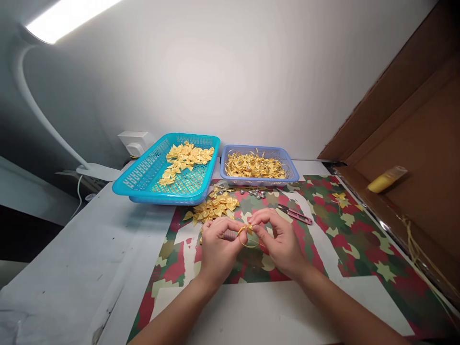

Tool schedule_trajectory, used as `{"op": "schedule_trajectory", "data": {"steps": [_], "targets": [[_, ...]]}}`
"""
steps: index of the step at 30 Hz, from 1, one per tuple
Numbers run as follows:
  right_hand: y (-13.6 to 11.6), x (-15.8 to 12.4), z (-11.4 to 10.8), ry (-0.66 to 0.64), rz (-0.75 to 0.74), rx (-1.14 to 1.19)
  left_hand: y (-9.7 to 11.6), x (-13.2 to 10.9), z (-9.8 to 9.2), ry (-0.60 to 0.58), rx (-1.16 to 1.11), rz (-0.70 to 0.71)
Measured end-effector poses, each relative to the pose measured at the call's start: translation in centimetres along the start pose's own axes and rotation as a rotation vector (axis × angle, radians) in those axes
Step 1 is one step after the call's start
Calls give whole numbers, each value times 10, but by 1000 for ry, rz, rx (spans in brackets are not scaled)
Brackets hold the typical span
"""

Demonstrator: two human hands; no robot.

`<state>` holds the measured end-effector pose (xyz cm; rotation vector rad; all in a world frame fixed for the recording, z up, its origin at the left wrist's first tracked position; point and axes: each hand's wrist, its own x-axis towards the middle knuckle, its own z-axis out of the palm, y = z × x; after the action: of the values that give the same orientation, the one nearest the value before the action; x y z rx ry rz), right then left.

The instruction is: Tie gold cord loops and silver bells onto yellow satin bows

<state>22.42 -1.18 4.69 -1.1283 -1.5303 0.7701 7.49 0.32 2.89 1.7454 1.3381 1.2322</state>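
Between both hands, in the middle of the head view, is a small yellow ribbon bow (250, 229) with a thin gold cord (249, 246) looping below it. My left hand (223, 244) pinches the bow's left side and the cord between thumb and forefinger. From the other side, my right hand (278, 239) has thumb and fingertips closed on the bow. Part of the bow is hidden by the fingers. A pile of loose yellow bows (213, 207) lies just beyond my left hand. Pink-handled thread snips (295, 214) rest beyond my right hand.
A turquoise basket (124, 188) holds more bows at the back left; a blue-violet basket (260, 181) holds bows with cords. Small silver bells (257, 194) lie before it. A lamp (46, 115) stands left. Cardboard (417, 120) walls the right, near a yellow tube (386, 180).
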Motion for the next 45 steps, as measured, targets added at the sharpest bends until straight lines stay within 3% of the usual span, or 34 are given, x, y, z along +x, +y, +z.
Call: {"op": "schedule_trajectory", "data": {"steps": [4, 11, 15, 21, 24, 27, 30, 32, 34, 36, 40, 45], "targets": [[-12, 3, -6, -1, 99, 218, -3, 2, 2, 20, -6, -8], [-42, 10, -22, 92, 15, 376, 0, 4, 2, 42, -216, -80], [-26, 14, -24, 78, 84, 505, 0, 5, 1, 79, -301, -46], [8, 3, -15, -174, 308, 775, -4, 8, 2, 131, -293, 67], [5, -4, -15, -228, 314, 807, -1, 10, -2, 170, -223, 227], [-10, -14, -20, -278, 274, 793, 8, 8, -16, 224, -74, 567], [-34, -32, -31, -286, 147, 716, 19, 1, -37, 203, 77, 866], [-50, -42, -40, -207, -28, 567, 25, -2, -47, 166, 73, 926], [-61, -45, -45, -171, -158, 422, 28, -2, -52, 195, -67, 869], [-63, -38, -44, -201, -168, 403, 29, 0, -49, 185, -263, 736], [-40, -8, -25, -307, -42, 611, 19, 9, -33, 70, -480, 375], [-16, 5, -12, -330, 138, 771, 3, 17, -19, 100, -507, 85]]}}
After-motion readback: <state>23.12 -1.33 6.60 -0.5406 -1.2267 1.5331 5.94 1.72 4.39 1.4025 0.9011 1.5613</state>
